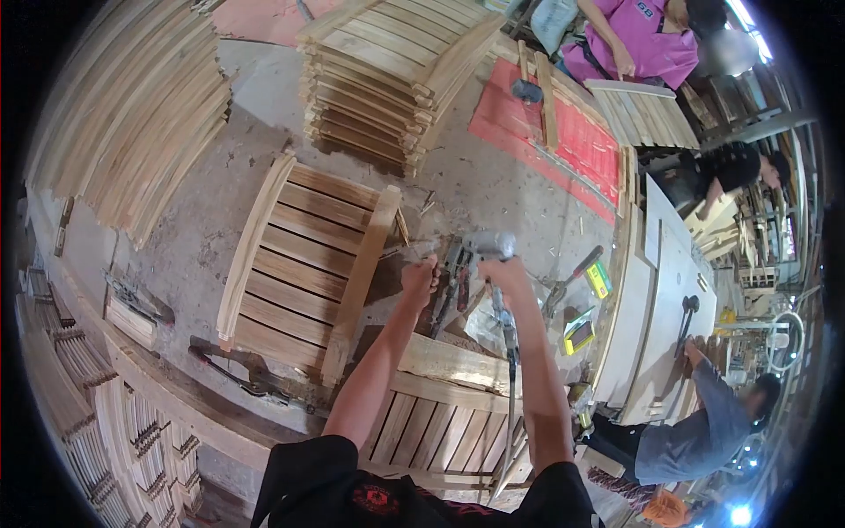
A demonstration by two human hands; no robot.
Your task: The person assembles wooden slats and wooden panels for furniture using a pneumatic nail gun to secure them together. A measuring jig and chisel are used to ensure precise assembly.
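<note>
My right hand (503,275) is wrapped round the grip of a silver pistol-grip air tool (487,243), whose hose (511,378) runs down toward my body. To its left, my left hand (421,276) is closed with fingertips pinched together; whatever they hold is too small to make out. A slatted wooden panel (304,238) lies on the work surface just left of that hand. Between and below my hands are a dark clamp-like tool (447,295), partly hidden, and a clear plastic bag (487,326). Another slatted panel (436,431) lies close to my body.
Stacked slatted panels (370,97) and long wooden pieces (132,114) stand at the back and left. Clamps (233,374) lie near the front edge. Yellow boxes (579,333) and a mallet (526,90) on red sheeting (585,145) are to the right. Several co-workers (695,422) work along the right.
</note>
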